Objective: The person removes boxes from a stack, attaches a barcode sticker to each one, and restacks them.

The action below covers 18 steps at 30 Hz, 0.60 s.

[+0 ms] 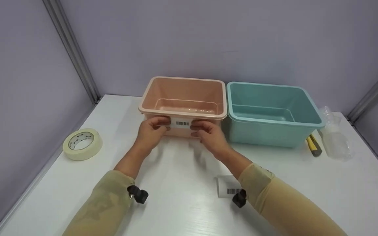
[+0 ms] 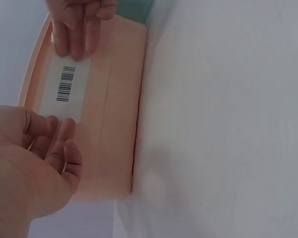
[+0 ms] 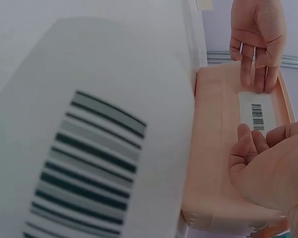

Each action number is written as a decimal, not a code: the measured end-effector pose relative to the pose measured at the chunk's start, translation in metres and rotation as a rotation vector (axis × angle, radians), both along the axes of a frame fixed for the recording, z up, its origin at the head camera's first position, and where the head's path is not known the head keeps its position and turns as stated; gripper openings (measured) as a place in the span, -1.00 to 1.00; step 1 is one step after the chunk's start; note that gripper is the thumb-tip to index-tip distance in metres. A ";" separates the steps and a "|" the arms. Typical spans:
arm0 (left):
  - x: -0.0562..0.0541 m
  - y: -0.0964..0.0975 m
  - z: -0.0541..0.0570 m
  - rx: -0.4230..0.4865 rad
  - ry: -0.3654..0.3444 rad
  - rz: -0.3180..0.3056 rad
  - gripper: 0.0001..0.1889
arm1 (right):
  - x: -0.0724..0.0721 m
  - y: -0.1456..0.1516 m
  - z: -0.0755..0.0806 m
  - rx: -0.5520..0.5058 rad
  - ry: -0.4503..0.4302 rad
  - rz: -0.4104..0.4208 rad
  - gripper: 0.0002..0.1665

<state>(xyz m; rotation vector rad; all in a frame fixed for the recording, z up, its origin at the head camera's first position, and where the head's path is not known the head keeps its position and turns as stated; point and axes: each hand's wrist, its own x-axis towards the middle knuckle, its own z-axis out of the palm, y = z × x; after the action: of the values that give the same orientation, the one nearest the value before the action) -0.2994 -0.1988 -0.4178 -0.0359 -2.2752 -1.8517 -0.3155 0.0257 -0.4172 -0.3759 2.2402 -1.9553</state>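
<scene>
A white barcode label (image 1: 182,123) lies against the front wall of the pink plastic bin (image 1: 192,90), just under its rim. My left hand (image 1: 151,133) touches the label's left end with extended fingertips. At the right end, the fingertips of my right hand (image 1: 213,137) rest on it in the same way. In the left wrist view the printed barcode of the label (image 2: 64,87) shows between the two hands. Seen from the right wrist, the fingers of the left hand (image 3: 258,44) lie nearly straight on the label.
Right beside the pink bin stands a teal bin (image 1: 261,134). A curled barcode label (image 1: 223,186) lies on the table (image 1: 176,203) near my right sleeve. Masking tape (image 1: 92,149) is at the left. A yellow-and-black tool (image 1: 314,146) and clear plastic wrap (image 1: 336,142) lie at the right.
</scene>
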 end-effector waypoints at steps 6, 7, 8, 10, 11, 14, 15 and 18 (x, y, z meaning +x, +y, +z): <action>-0.001 0.016 -0.002 -0.057 0.030 -0.122 -0.71 | -0.004 -0.004 -0.003 0.015 0.013 0.069 -0.53; -0.001 0.017 -0.003 -0.069 0.032 -0.129 -0.71 | -0.004 -0.005 -0.003 0.016 0.010 0.072 -0.53; -0.002 0.018 -0.004 -0.080 0.033 -0.126 -0.71 | -0.005 -0.004 -0.004 0.019 0.004 0.074 -0.53; -0.003 0.016 -0.006 -0.102 0.025 -0.105 -0.73 | -0.006 -0.003 -0.006 0.024 -0.007 0.068 -0.53; -0.003 0.014 -0.007 -0.110 0.018 -0.089 -0.73 | -0.006 -0.002 -0.007 0.026 -0.013 0.064 -0.53; -0.003 0.005 -0.009 -0.127 -0.001 -0.027 -0.75 | -0.005 0.002 -0.007 0.030 -0.027 0.041 -0.54; -0.003 0.002 -0.009 -0.131 0.000 -0.006 -0.74 | -0.004 0.003 -0.007 0.029 -0.029 0.034 -0.55; -0.002 -0.001 -0.009 -0.128 0.022 0.023 -0.73 | -0.003 0.003 -0.006 0.035 -0.028 0.033 -0.55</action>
<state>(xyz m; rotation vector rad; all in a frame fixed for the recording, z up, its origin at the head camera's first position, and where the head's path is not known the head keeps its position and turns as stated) -0.3011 -0.2001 -0.4264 -0.0494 -2.3653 -1.6839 -0.3184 0.0284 -0.4230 -0.3759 2.2329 -1.8912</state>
